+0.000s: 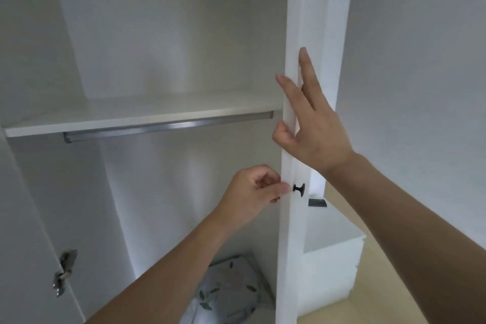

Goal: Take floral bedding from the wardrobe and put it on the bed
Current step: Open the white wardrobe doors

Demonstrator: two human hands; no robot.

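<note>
Most of the floral bedding (231, 294) is hidden: the left forearm crosses it and the picture's lower edge cuts it off, so only a grey fold with green leaf prints shows on the wardrobe (163, 42) floor. The right hand (307, 123) reaches up with fingers spread, thumb inside and fingers outside the edge of the open door (292, 218). The left hand (252, 192) is curled, fingertips pinched together just beside the black knob (299, 188), gripping nothing I can see.
</note>
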